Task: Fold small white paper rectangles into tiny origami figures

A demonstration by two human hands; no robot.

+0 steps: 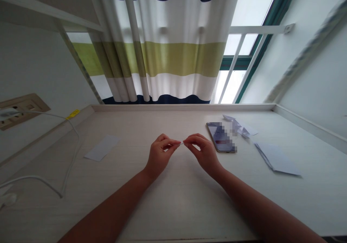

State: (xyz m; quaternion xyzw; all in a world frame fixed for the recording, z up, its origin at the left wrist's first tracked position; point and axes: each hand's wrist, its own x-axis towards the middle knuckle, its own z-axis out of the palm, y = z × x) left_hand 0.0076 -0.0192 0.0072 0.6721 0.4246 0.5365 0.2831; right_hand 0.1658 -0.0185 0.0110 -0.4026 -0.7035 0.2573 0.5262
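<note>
Both our hands meet mid-surface: the left hand (159, 156) and right hand (203, 150) close their fingers (173, 142) on a thin white sliver (181, 144), apparently paper. A smartphone (221, 137), folded paper (240, 127) and a paper sheet (276, 159) lie toward the right edge; a paper strip (102, 148) lies toward the left.

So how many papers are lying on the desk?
3: a white strip on the left, a folded sheet on the right, a crumpled piece beside the phone; more may hide there.
</note>
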